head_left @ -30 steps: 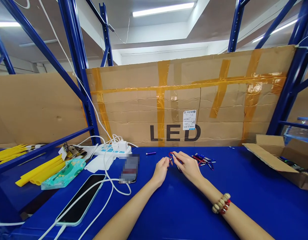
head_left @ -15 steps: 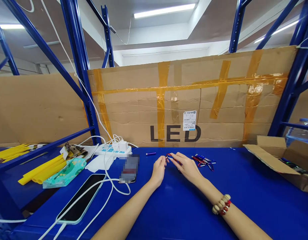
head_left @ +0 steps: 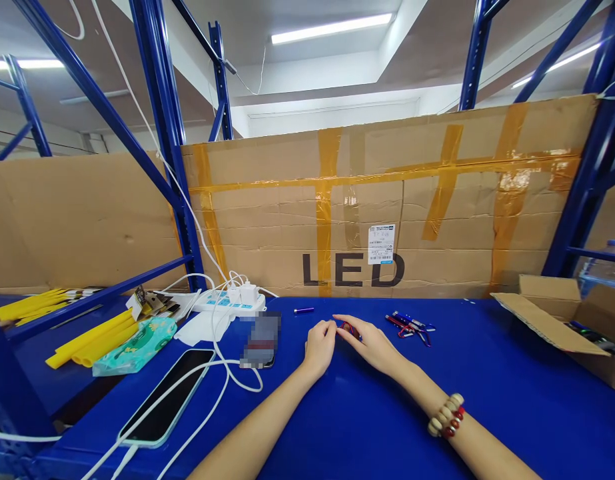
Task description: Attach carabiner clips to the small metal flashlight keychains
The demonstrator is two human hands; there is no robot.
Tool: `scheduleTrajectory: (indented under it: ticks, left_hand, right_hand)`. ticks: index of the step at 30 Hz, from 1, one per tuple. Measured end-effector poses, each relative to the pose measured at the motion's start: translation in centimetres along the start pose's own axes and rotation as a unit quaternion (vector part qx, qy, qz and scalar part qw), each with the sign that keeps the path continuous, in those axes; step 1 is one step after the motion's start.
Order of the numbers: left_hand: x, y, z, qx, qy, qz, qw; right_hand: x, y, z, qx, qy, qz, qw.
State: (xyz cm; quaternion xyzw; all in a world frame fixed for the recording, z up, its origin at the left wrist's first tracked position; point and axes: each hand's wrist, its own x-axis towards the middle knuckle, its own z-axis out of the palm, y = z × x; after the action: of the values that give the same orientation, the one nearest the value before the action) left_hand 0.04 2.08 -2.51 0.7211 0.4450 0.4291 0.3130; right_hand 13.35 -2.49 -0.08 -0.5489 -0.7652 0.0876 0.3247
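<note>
My left hand [head_left: 320, 348] is closed in a pinch above the blue tabletop; what its fingertips hold is hidden. Facing it, my right hand [head_left: 372, 343] has its thumb and index finger reaching to the left fingertips. Partly covered by the right fingers, a small red metal clip [head_left: 350, 329], looped like a carabiner, shows inside that hand. Just right of the hand lies a small pile of red and blue carabiner-like clips [head_left: 410, 326]. Behind the left hand rests a short purple cylinder [head_left: 304, 310].
At left are a corded phone [head_left: 167, 400], a blurred dark packet [head_left: 260, 340], a white power strip [head_left: 232, 303], yellow tubes [head_left: 94, 337] and a green packet [head_left: 134, 347]. An open cardboard box [head_left: 552, 323] stands right. A taped cardboard panel [head_left: 267, 227] closes the back.
My right fingers have closed in toward the left fingertips, and the red clip now shows lower, inside the right hand. The camera view has shifted slightly.
</note>
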Motion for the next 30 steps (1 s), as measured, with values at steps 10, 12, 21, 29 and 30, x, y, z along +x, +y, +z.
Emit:
scheduleTrajectory:
  ticks: [10, 12, 21, 29, 30]
  left_hand:
    - [0.1, 0.3, -0.4, -0.065, 0.034, -0.028, 0.997]
    - [0.2, 0.5, -0.4, -0.072, 0.037, -0.040, 0.996]
    - [-0.1, 0.8, -0.6, -0.039, 0.027, -0.061, 0.997]
    - [-0.1, 0.6, -0.4, -0.006, 0.029, -0.047, 0.998]
    - [-0.1, 0.6, -0.4, 0.003, 0.029, -0.042, 0.999]
  right_hand:
    - [0.2, 0.3, -0.6, -0.041, 0.016, -0.018, 0.999]
    - [0.3, 0.6, -1.0, -0.065, 0.046, -0.018, 0.997]
    - [-0.3, 3.0, -4.6, -0.252, 0.150, 0.201, 0.935]
    - [-1.0, 4.6, -5.5, -0.290, 0.079, 0.330, 0.895]
    - [-1.0, 4.6, -5.5, -0.285, 0.070, 0.337, 0.894]
